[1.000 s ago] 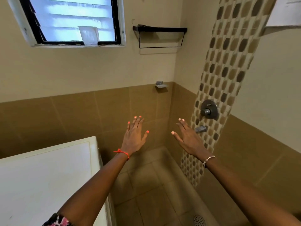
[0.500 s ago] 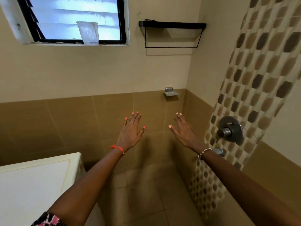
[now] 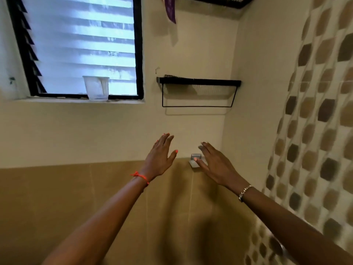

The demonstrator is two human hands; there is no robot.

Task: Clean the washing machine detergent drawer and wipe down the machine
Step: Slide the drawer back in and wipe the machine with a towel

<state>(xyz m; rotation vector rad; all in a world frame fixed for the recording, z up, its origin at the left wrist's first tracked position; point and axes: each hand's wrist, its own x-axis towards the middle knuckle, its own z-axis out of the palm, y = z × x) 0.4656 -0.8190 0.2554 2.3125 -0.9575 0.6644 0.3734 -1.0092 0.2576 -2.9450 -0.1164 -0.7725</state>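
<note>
Standing here, I can't read a single word, number or brand anywhere. The clear cup (image 3: 96, 88) on the window sill (image 3: 57, 101) is too blurred for me to tell whether its side carries any markings. The purple strip (image 3: 170, 8) hanging by the upper rack (image 3: 219, 1) shows no lettering I can make out.

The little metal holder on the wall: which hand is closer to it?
Right. The right hand overlaps the metal holder in this view, with its thumb across it. The left hand is off to its left, apart from it.
</note>
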